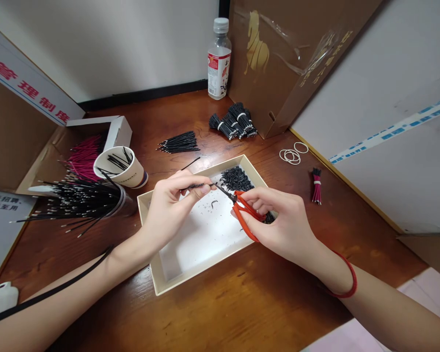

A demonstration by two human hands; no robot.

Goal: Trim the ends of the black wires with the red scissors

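Observation:
Over a shallow cream box lid (194, 266), my left hand (172, 200) pinches a thin black wire (195, 186) between thumb and fingers. My right hand (278, 215) is wrapped round red-handled scissors (246, 220), whose dark blades point left and meet the wire's end by my left fingertips. Whether the blades touch or grip the wire I cannot tell. Below, the lid holds a heap of short black clippings (237, 179) in its far corner, and a few loose bits lie on its white floor. More dark pieces show partly behind my right hand.
Left stand a paper cup (128, 177) with black pieces and a container stuffed with black wires (91, 198), beside pink wires (82, 159). Behind lie a loose wire pile (179, 142), banded bundles (236, 120) and a bottle (219, 63). Right are rubber bands (290, 156) and a pink-black bundle (317, 186).

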